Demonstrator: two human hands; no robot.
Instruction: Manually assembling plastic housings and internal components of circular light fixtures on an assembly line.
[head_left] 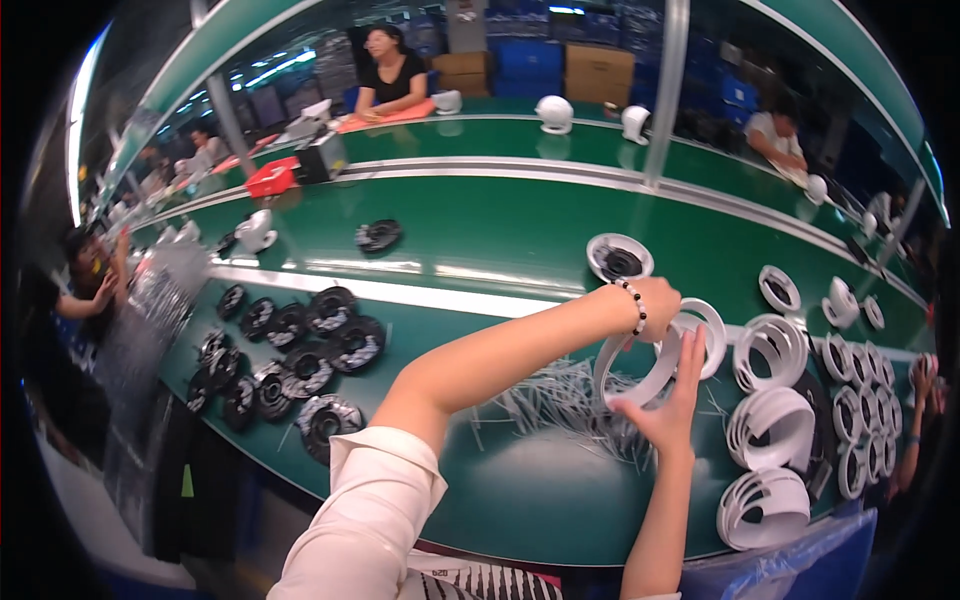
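Your left arm reaches far across your body, left hand (655,300) curled with its fingers bent. Your right hand (668,395) rises beneath it, fingers extended upward, palm facing left.
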